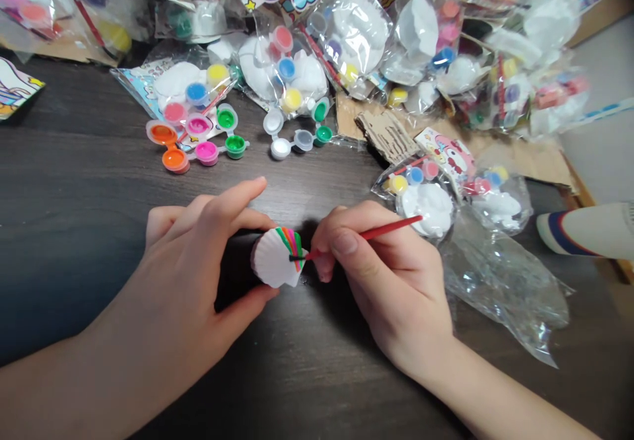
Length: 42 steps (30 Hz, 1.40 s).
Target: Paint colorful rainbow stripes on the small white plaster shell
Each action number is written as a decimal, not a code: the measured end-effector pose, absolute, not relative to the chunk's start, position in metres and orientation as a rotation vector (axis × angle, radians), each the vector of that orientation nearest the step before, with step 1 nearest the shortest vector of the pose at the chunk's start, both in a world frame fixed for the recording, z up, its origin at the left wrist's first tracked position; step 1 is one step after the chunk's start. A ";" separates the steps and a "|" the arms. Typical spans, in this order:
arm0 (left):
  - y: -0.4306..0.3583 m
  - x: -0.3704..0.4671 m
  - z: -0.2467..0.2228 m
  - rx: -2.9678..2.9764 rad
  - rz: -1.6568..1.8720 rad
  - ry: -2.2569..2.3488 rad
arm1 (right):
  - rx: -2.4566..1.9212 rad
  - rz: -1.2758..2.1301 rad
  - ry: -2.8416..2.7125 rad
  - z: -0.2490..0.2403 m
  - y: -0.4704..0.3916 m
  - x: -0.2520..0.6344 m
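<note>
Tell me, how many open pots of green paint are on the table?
2. The first green pot is just right of the pink pot; the second green pot is farther right, in the same strip as the white pot. Piled bags may hide others.

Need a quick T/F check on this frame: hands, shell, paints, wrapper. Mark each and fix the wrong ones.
1. The right hand holds a red paintbrush. True.
2. The left hand holds the white shell between thumb and finger. True.
3. The shell is painted all over. False: coloured stripes cover only the part on the right hand's side; most of it is white.
4. In the picture, the open orange pot is left of the open pink pot. True.
5. The loose clear wrapper lies beside the left hand. False: the wrapper is on the right hand's side.
</note>
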<state>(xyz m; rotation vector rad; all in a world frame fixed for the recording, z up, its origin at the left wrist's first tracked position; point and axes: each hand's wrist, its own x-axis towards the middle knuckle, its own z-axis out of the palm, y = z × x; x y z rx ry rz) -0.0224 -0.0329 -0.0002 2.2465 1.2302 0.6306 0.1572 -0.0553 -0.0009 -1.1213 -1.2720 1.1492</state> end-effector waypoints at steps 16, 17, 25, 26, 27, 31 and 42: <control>-0.035 -0.028 -0.005 2.268 0.635 1.309 | -1.129 1.321 -1.118 0.004 -0.052 0.151; -0.035 -0.028 -0.005 2.252 0.627 1.320 | -1.127 1.324 -1.104 0.004 -0.051 0.150; -0.032 -0.026 0.003 2.200 0.625 1.307 | -1.102 1.356 -1.040 0.005 -0.049 0.147; -0.031 -0.026 0.005 2.187 0.607 1.303 | -1.101 1.371 -1.034 0.005 -0.048 0.148; -0.031 -0.026 0.007 2.174 0.591 1.300 | -1.103 1.382 -1.020 0.005 -0.046 0.149; -0.031 -0.025 0.012 2.134 0.577 1.304 | -1.128 1.189 -0.906 0.001 -0.018 0.157; -0.033 -0.025 -0.002 2.181 0.706 1.313 | -1.257 0.622 -1.121 -0.010 0.057 0.164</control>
